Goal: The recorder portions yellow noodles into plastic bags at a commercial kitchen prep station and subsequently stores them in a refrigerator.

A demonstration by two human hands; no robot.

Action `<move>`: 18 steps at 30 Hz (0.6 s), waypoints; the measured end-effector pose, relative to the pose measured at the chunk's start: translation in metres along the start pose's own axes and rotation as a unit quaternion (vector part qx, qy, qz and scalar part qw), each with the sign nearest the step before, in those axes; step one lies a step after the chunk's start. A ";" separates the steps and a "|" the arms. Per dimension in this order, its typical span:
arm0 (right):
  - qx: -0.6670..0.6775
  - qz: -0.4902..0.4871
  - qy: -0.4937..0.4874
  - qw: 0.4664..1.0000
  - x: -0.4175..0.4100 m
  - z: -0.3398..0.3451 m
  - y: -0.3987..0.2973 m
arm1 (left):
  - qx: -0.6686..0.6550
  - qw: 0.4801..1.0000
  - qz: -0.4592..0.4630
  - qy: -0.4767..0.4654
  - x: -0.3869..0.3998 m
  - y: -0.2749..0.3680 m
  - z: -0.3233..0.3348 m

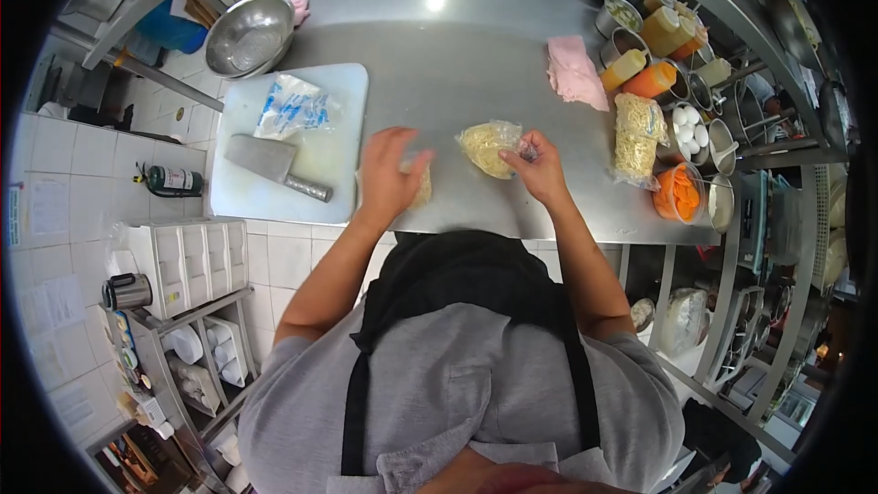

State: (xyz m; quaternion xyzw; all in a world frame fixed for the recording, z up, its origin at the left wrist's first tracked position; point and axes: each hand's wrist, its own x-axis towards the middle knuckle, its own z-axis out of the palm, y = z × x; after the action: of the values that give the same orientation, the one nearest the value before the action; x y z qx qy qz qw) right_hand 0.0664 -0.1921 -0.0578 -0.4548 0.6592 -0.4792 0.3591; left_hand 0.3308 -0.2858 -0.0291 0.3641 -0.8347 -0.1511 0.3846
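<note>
My right hand (538, 165) pinches the gathered end of a clear plastic bag of noodles (488, 149) on the steel worktable (439, 75). To its left, my left hand (392, 175) is raised with the fingers apart, over or beside another bag of noodles (420, 186) that it partly hides. Left of that hand lies a white cutting board (343, 110) with a metal-handled cleaver (262, 158) and a crumpled plastic bag with blue print (291, 106) on it.
Steel bowls (250, 36) stand at the back left. A pink cloth (576, 72) lies right of centre. Along the right edge are bagged noodles (634, 137), sauce bottles (650, 79), a container of eggs (688, 130) and a tub of sliced carrots (678, 193). A person (720, 436) is at lower right.
</note>
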 end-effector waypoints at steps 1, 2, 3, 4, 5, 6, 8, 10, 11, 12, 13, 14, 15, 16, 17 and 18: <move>0.011 0.000 0.010 1.000 -0.007 -0.003 0.002 | -0.039 0.996 0.027 -0.070 0.004 0.012 0.009; 0.011 0.004 0.011 1.000 -0.015 -0.005 0.003 | -0.070 0.989 0.042 -0.120 0.007 0.029 0.020; 0.071 -0.004 -0.011 0.997 -0.022 -0.006 0.004 | -0.101 0.978 0.059 -0.170 0.011 0.045 0.031; 0.131 -0.012 -0.033 0.991 -0.029 -0.006 0.004 | -0.103 0.977 0.061 -0.174 0.011 0.050 0.049; 0.133 -0.010 -0.029 0.991 -0.035 -0.008 0.003 | -0.127 0.973 0.063 -0.182 0.007 0.050 0.070; 0.098 -0.027 -0.064 0.993 -0.042 -0.013 0.001 | -0.152 0.967 0.066 -0.192 0.007 0.050 0.083; 0.065 -0.042 -0.093 0.993 -0.055 -0.021 -0.006 | -0.223 0.948 0.015 -0.228 0.002 0.041 0.095; 0.023 -0.067 -0.046 0.996 -0.069 -0.030 -0.011 | -0.293 0.917 -0.034 -0.270 -0.001 0.040 0.097; 0.025 -0.063 -0.039 0.997 -0.071 -0.029 -0.006 | -0.342 0.893 -0.106 -0.273 -0.005 0.037 0.094; -0.062 -0.097 0.001 0.993 -0.072 -0.025 0.001 | -0.387 0.862 -0.177 -0.277 -0.009 0.038 0.091; -0.149 -0.127 0.038 0.980 -0.072 -0.020 0.007 | -0.387 0.859 -0.174 -0.286 -0.009 0.042 0.085; -0.147 -0.122 0.044 0.981 -0.070 -0.017 0.013 | -0.365 0.857 -0.183 -0.314 -0.010 0.045 0.080; -0.214 -0.177 0.029 0.960 -0.065 -0.014 0.016 | -0.343 0.855 -0.191 -0.337 -0.010 0.047 0.075; -0.280 -0.231 0.013 0.932 -0.062 -0.012 0.019 | -0.342 0.855 -0.191 -0.340 -0.014 0.047 0.072; -0.279 -0.229 0.014 0.933 -0.062 -0.011 0.025 | -0.350 0.869 -0.154 -0.315 -0.018 0.047 0.070; -0.279 -0.246 -0.004 0.928 -0.059 -0.010 0.029 | -0.357 0.881 -0.118 -0.287 -0.017 0.050 0.066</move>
State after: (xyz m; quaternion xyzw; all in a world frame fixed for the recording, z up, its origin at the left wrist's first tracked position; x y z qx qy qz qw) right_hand 0.0696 -0.1296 -0.0802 -0.6863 0.6324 -0.3476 0.0913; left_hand 0.2642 -0.2403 -0.0549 0.2383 -0.7489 -0.5809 0.2120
